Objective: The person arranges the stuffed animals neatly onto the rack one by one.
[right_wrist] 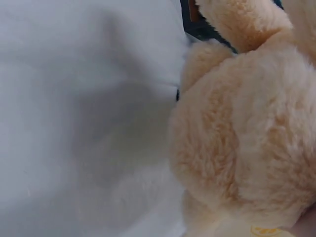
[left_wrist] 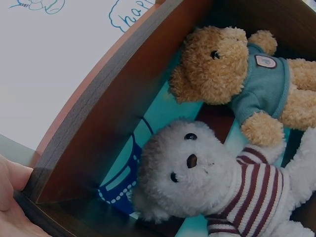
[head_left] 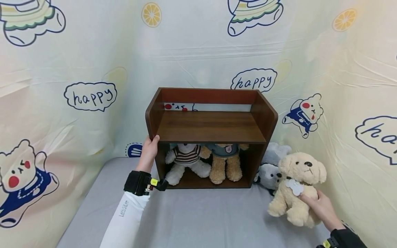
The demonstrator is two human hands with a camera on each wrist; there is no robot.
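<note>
A small brown wooden shelf (head_left: 214, 127) stands on the grey surface, and my left hand (head_left: 149, 151) grips its left side panel. In its lower compartment sit a white teddy bear (left_wrist: 177, 170) in a striped sweater and a brown teddy bear (left_wrist: 217, 64) in a teal top; the shelf board hides their heads in the head view. On the right, my right hand (head_left: 321, 208) holds a cream plush dog (head_left: 299, 203) with a pale tag at its neck. In the right wrist view the dog's fur covers nearly all of that hand.
Grey plush toys (head_left: 268, 175) sit against the shelf's right side, partly behind the dog. A printed cloth (head_left: 186, 51) hangs behind and around the sides. The grey covered surface (head_left: 204, 217) extends in front of the shelf.
</note>
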